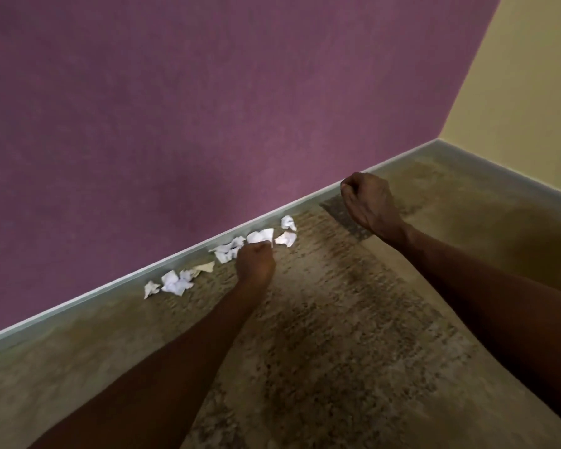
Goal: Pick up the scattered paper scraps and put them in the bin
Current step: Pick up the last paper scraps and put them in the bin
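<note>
The two bare forearms are filling the bottom of the view, and the left hand (256, 260) is reaching furthest into the work, its fingers (262, 245) curling down onto a white paper scrap (260, 235) lying just at their tips, toward twelve o'clock. Whether that scrap is off the floor (337, 351) yet, I cannot tell. The rest of the paper scraps (175, 281) are stringing out along the skirting board (78, 303) under the purple wall (208, 92), the line running from eight o'clock to two o'clock past the left hand, with two pieces just beyond it at one o'clock. The right hand (366, 202) is hanging well apart at two o'clock, fingers clenched, nothing showing in them. So the left hand is looking the nearer one for every scrap here, and sweeping along that line should serve it best. No bin is showing anywhere.
</note>
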{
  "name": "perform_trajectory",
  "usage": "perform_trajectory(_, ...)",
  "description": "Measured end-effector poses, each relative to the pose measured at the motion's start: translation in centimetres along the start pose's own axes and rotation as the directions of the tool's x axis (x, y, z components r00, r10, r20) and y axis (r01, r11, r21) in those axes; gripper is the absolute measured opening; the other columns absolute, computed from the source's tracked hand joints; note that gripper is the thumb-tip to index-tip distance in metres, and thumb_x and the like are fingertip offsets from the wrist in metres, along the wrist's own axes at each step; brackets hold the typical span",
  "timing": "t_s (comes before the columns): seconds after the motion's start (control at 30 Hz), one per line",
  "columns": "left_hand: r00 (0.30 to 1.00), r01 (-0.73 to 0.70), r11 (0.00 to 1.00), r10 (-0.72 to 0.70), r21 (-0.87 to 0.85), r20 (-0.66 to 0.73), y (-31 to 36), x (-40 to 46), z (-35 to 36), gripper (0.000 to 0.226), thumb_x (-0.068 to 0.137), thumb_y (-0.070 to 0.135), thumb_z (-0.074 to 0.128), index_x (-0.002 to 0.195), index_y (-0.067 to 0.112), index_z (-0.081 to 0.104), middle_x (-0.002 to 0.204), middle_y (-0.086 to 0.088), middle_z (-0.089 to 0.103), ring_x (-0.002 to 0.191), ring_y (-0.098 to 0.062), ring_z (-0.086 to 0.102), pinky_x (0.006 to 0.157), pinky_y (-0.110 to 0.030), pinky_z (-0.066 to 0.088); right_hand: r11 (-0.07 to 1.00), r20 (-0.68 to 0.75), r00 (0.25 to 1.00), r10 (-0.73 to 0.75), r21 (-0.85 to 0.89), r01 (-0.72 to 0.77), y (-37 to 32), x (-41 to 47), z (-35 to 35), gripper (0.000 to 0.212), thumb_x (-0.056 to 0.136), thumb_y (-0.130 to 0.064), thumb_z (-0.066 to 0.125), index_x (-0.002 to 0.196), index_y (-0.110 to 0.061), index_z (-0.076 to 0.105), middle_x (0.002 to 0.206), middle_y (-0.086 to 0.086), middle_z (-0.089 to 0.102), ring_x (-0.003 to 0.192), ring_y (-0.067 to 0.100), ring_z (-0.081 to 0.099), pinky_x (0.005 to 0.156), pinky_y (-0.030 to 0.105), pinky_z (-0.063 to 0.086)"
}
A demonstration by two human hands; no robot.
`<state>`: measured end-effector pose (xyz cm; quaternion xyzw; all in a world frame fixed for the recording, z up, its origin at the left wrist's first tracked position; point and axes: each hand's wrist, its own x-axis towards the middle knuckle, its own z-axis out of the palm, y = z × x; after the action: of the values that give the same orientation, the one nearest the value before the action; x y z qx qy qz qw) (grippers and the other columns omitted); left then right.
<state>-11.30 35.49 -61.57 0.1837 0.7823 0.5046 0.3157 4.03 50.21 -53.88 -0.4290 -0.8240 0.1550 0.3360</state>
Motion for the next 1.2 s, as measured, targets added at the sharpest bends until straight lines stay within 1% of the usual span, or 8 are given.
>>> perform_trajectory(0.13,0.911,-0.073,0.956,0.18,0.282,-0.372,-4.6,1.7,-6.0,0.029,0.084,0.003,0.056,0.112,0.002,0.064,0.114,-0.019,0.065,0.108,-0.035,0.059,0.091,-0.037,0.045,0.998,0.206,0.976,0.068,0.001,-0.069,0.2,-0.1,4.7,0.032,0.091,-0.026,0.058,0.113,-0.004,0.066,0.11,0.017,0.069,0.103,0.031,0.063,0.088,0.03,0.045)
perform_trajectory(0.23,0.832,-0.013,0.892,0.26,0.452,-0.49,-8.2,3.2,-9.4,0.054,0.081,0.02,0.067,0.126,-0.002,0.048,0.13,-0.027,0.046,0.123,-0.041,0.041,0.104,-0.046,0.031,0.992,0.418,0.901,0.12,-0.018,-0.123,0.8,-0.7,8.2,0.067,0.086,-0.038,0.068,0.139,-0.002,0.044,0.139,0.019,0.051,0.127,0.031,0.05,0.1,0.031,0.039)
perform_trajectory(0.37,0.864,0.137,0.849,0.149,0.51,-0.48,-11.7,5.7,-12.3,0.119,0.066,0.064,0.075,0.146,-0.004,0.017,0.151,-0.032,0.017,0.142,-0.045,0.01,0.116,-0.052,0.008,0.964,0.539,0.822,0.18,0.069,-0.257,2.2,-1.0,13.0,0.119,0.063,-0.053,0.084,0.151,-0.005,0.018,0.153,0.014,0.033,0.139,0.028,0.036,0.112,0.038,0.034)
perform_trajectory(0.57,0.861,0.147,0.81,0.177,0.567,-0.477,-14.1,8.4,-12.3,0.136,0.05,0.095,0.053,0.149,0.008,0.017,0.157,-0.024,0.015,0.146,-0.037,0.007,0.118,-0.048,0.005,0.975,0.49,0.851,0.19,0.008,-0.222,2.8,-0.7,19.8,0.14,0.044,-0.078,0.077,0.151,-0.013,0.015,0.156,0.014,0.021,0.146,0.03,0.016,0.118,0.048,0.02)
perform_trajectory(0.67,0.791,0.089,0.832,0.275,0.547,-0.546,-14.4,8.4,-11.9,0.122,0.053,0.088,0.061,0.141,0.009,0.033,0.15,-0.021,0.031,0.141,-0.036,0.021,0.116,-0.047,0.017,0.971,0.356,0.926,0.128,0.144,-0.189,2.1,-1.2,22.4,0.134,0.033,-0.091,0.068,0.136,-0.01,0.038,0.134,0.009,0.044,0.126,0.024,0.041,0.108,0.044,0.037)
perform_trajectory(0.83,0.768,-0.021,0.796,0.4,0.605,-0.5,-14.6,8.5,-11.3,0.091,0.069,0.074,0.062,0.134,0.013,0.041,0.138,-0.014,0.044,0.13,-0.031,0.037,0.11,-0.042,0.031,0.977,0.243,0.969,-0.038,0.213,-0.015,-1.9,-3.4,25.7,0.105,0.046,-0.085,0.066,0.126,-0.021,0.047,0.124,0.002,0.047,0.116,0.02,0.045,0.102,0.04,0.039)
perform_trajectory(1.0,0.8,-0.288,0.74,0.535,0.608,-0.272,-14.4,8.2,-10.8,0.061,0.09,0.045,0.057,0.141,0.017,0.038,0.137,-0.008,0.044,0.125,-0.023,0.043,0.1,-0.042,0.045,0.989,0.253,0.958,-0.137,0.085,0.119,-5.2,-5.5,27.6,0.08,0.056,-0.086,0.057,0.119,-0.037,0.051,0.124,0.004,0.045,0.112,0.028,0.047,0.099,0.046,0.039)
perform_trajectory(1.2,0.761,-0.486,0.574,0.648,0.659,-0.004,-14.4,8.8,-10.9,0.051,0.097,0.02,0.048,0.147,0.015,0.035,0.145,-0.009,0.041,0.13,-0.022,0.037,0.109,-0.035,0.033,0.96,0.243,0.944,-0.222,-0.117,0.256,-7.1,-6.9,29.0,0.051,0.08,-0.071,0.046,0.118,-0.038,0.056,0.124,0.007,0.049,0.108,0.031,0.047,0.094,0.048,0.037)
